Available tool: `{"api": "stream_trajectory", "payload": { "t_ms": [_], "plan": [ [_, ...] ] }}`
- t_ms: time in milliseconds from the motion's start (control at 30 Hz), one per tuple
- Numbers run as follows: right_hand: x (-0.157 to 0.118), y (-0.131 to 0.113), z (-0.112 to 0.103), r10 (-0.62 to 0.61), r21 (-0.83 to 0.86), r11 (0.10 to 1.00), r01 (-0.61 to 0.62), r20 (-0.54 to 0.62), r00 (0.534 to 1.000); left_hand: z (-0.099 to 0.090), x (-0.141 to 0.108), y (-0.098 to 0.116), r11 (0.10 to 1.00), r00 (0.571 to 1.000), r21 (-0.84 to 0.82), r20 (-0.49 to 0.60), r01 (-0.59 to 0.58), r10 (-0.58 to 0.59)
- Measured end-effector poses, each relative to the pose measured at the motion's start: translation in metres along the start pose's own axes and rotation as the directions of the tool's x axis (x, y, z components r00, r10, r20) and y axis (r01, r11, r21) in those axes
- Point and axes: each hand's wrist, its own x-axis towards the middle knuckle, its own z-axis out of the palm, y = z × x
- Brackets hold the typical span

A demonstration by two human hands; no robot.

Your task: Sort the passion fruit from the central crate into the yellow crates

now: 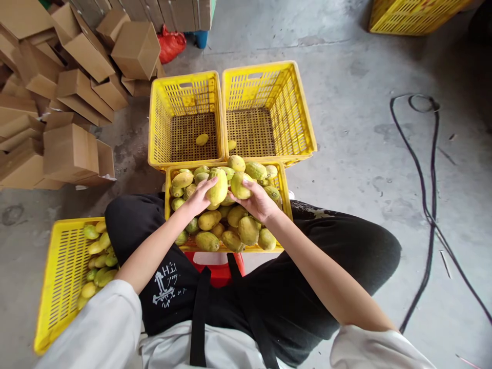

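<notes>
My left hand is wrapped round a yellow-green papaya. A second, rounder papaya is gripped in my right hand, the thumb pressed on its side. Both fruits are held close together above a full yellow crate between my knees. Several yellow and green papayas are heaped in that crate, partly hidden by my hands.
Beyond it stand two yellow crates, the left one and the right one, each with one fruit visible. Another crate of fruit sits by my left leg. Cardboard boxes pile up at left; a black cable lies at right.
</notes>
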Motion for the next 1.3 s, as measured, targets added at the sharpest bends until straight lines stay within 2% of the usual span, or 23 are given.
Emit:
{"api": "stream_trajectory", "payload": {
  "t_ms": [233, 400, 600, 700, 1067, 1167, 1300],
  "plan": [
    [0.0, -0.006, 0.0, 0.07, 0.101, 0.992, -0.074, 0.046, 0.997, 0.006, 0.001, 0.007, 0.989, 0.995, -0.139, -0.085, 0.043, -0.056],
    [0.003, -0.005, -0.004, 0.053, 0.118, 0.991, -0.055, 0.02, 0.998, 0.012, 0.001, 0.012, 0.972, 0.987, -0.228, -0.134, 0.058, -0.09],
    [0.003, -0.002, -0.001, 0.011, 0.082, 0.997, -0.01, -0.017, 1.0, 0.003, 0.002, 0.007, 0.978, 0.991, -0.179, -0.067, 0.105, -0.119],
    [0.001, -0.001, 0.001, 0.042, 0.08, 0.996, -0.038, -0.049, 0.998, 0.0, 0.003, 0.005, 0.987, 0.995, -0.137, -0.055, 0.081, -0.089],
    [-0.001, -0.001, -0.002, 0.04, 0.04, 0.998, -0.039, -0.035, 0.999, 0.002, 0.0, 0.003, 1.0, 0.999, 0.012, -0.037, 0.027, -0.027],
    [0.0, -0.001, -0.002, 0.028, 0.05, 0.998, -0.027, -0.026, 0.999, 0.004, -0.001, 0.005, 1.0, 0.999, 0.0, -0.032, 0.031, -0.031],
    [0.002, -0.004, -0.001, 0.053, 0.113, 0.992, -0.051, -0.012, 0.999, 0.005, 0.0, 0.007, 0.993, 0.996, -0.11, -0.062, 0.052, -0.059]
  ]
}}
